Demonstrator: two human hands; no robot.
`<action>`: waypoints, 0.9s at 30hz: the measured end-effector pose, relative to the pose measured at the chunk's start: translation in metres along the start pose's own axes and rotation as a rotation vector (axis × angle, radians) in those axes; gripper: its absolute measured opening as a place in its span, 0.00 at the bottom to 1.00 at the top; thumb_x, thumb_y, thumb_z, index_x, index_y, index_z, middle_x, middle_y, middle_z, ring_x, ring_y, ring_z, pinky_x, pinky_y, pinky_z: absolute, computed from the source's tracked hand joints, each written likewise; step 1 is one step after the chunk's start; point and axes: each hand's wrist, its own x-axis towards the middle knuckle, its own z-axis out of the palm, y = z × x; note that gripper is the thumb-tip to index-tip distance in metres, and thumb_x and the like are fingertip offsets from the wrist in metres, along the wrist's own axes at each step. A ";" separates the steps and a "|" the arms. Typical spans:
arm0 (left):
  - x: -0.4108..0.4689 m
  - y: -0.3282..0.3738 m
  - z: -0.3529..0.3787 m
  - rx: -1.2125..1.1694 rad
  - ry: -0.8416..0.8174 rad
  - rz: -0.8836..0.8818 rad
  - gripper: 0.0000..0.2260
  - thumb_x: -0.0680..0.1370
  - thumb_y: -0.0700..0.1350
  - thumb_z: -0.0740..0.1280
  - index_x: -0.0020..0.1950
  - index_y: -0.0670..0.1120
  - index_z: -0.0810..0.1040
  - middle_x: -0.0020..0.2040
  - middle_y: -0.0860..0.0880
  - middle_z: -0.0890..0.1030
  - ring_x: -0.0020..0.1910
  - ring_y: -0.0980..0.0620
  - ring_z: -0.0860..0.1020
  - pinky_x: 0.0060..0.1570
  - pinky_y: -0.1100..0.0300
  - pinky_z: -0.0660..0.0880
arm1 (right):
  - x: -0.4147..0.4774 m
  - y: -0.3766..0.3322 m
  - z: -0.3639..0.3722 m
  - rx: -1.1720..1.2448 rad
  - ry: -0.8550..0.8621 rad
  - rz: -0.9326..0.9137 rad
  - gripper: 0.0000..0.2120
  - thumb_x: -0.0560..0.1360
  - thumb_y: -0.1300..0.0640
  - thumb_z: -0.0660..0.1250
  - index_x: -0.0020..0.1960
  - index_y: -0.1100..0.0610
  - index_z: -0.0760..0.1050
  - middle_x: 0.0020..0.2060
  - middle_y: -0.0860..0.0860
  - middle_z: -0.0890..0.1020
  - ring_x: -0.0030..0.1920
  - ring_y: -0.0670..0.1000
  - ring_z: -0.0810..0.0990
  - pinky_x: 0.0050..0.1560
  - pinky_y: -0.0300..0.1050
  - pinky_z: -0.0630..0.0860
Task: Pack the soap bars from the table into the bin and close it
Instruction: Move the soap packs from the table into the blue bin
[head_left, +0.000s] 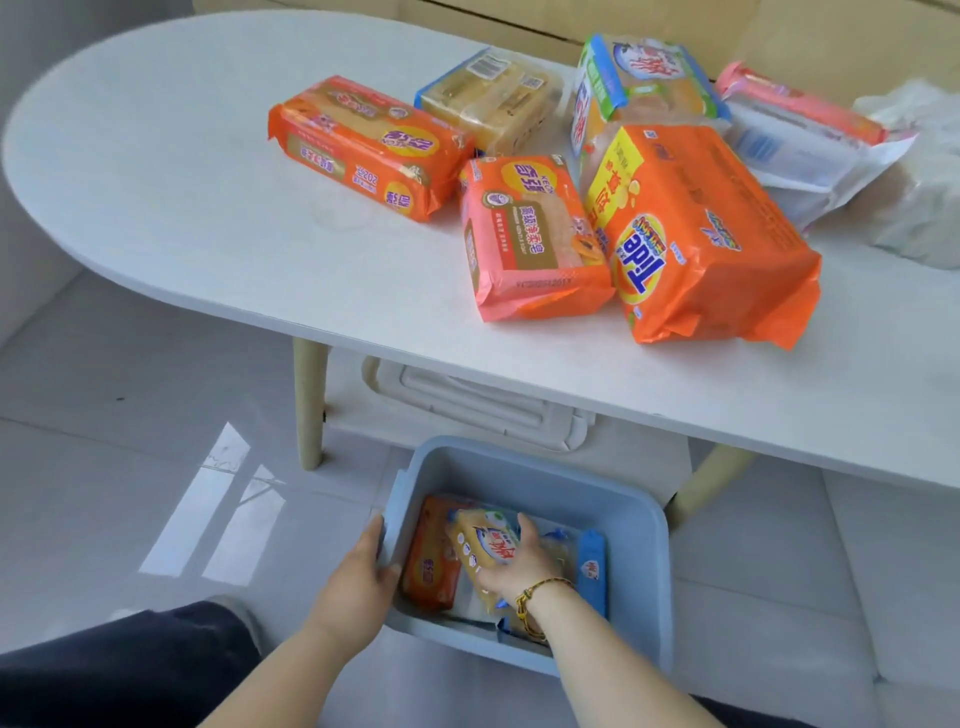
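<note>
A light blue bin (639, 525) stands on the floor below the table's front edge. My left hand (363, 577) grips its left rim. Inside the bin my right hand (519, 566) holds a yellow soap pack (480, 540), which lies over an orange pack (431, 556) and beside a blue-edged pack (592, 566). On the white table (171, 171) lie several soap packs: a long orange one (363, 145), a pink-orange one (530, 234), a large orange Tide pack (696, 234), a clear yellow one (493, 98), a green-blue one (639, 83) and a pink-white one (800, 124).
The bin's white lid (467, 400) lies on the floor under the table, behind the bin. Two pale table legs (309, 405) stand on either side of it. A crumpled white bag (924, 171) sits at the table's right end. My dark trouser leg (130, 665) fills the lower left.
</note>
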 end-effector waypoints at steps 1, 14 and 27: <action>0.000 0.000 -0.001 0.006 -0.001 0.000 0.26 0.78 0.38 0.58 0.74 0.46 0.52 0.72 0.45 0.65 0.68 0.46 0.67 0.63 0.59 0.63 | 0.004 -0.002 0.006 0.034 0.004 0.001 0.44 0.69 0.50 0.68 0.75 0.49 0.42 0.69 0.53 0.67 0.66 0.55 0.69 0.65 0.47 0.71; 0.005 -0.001 -0.004 -0.030 -0.029 -0.044 0.26 0.78 0.39 0.60 0.73 0.50 0.54 0.60 0.47 0.72 0.58 0.44 0.74 0.51 0.62 0.66 | 0.025 -0.020 0.041 -0.076 0.082 -0.195 0.31 0.76 0.57 0.60 0.74 0.46 0.50 0.68 0.55 0.64 0.63 0.55 0.71 0.56 0.46 0.74; 0.005 0.001 -0.007 -0.191 -0.073 -0.097 0.27 0.77 0.38 0.60 0.73 0.52 0.55 0.66 0.45 0.68 0.54 0.49 0.68 0.59 0.51 0.71 | 0.026 -0.035 0.023 -0.153 -0.059 -0.335 0.28 0.77 0.62 0.58 0.74 0.54 0.54 0.75 0.50 0.56 0.69 0.54 0.67 0.67 0.45 0.67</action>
